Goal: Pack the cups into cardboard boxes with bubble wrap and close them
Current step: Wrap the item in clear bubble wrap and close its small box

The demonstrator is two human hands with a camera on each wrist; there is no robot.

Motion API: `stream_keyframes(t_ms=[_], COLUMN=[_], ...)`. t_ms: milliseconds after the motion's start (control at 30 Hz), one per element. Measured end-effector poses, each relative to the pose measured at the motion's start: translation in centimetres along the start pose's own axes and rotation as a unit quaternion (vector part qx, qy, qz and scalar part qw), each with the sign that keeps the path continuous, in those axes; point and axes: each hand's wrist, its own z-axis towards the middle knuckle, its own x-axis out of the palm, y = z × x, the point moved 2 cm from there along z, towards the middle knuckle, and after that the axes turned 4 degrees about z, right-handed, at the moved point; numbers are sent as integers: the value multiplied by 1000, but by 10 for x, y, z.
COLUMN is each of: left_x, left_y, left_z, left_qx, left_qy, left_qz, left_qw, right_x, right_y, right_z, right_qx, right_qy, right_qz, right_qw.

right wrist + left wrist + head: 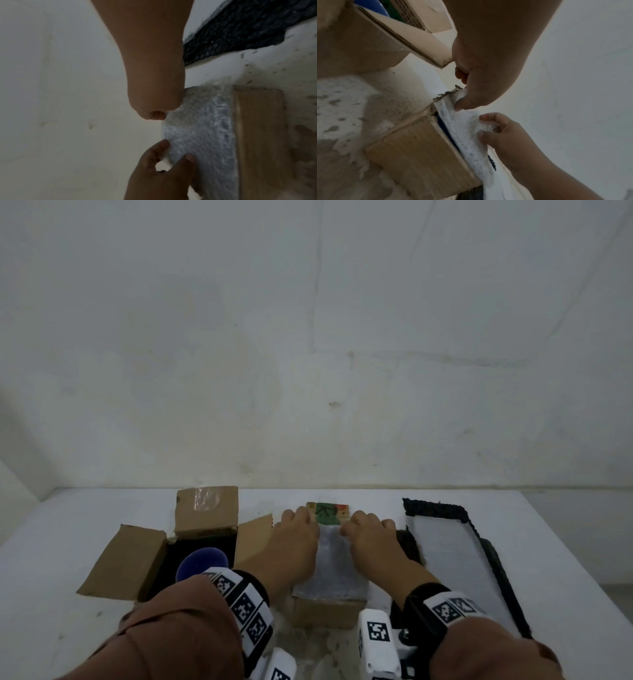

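A: What are the two hands doing?

B: Both are low in the centre of the head view. The left hand [297,534] pinches the far edge of the clear bubble wrap [334,563] with curled fingers, thumb underneath (the left wrist view shows that best). The right hand [368,530] pinches the same edge just beside it.

A: And the arms?

B: Both forearms reach forward from the bottom of the frame, wrists bent down over the middle cardboard box [327,613].

A: Where is the cup?

B: A blue cup [202,563] sits in the open box [137,559] at lower left. Black bubble wrap [435,508] lies on the bench [51,542] at right.
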Motion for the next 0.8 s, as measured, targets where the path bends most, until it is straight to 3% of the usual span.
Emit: stream_keyframes(t_ms=[100,133,400,800], left_x=[3,3,-2,12], left_y=[0,0,10,5], left_z=[-6,-8,-7,-6], left_qx=[38,45,88,86], left_qy=[-24,-17,83,87], left_qz=[90,104,101,129], left_qw=[995,993,988,984], right_x=[-5,-5,-10,-3], right_y=[7,7,-5,3], right_z=[-4,-5,-10,-10], right_qx=[-10,-22,-67,-17], right_qy=[-41,-21,141,162], right_qz=[-115,-123,-142,-113], right_qw=[992,992,977,980])
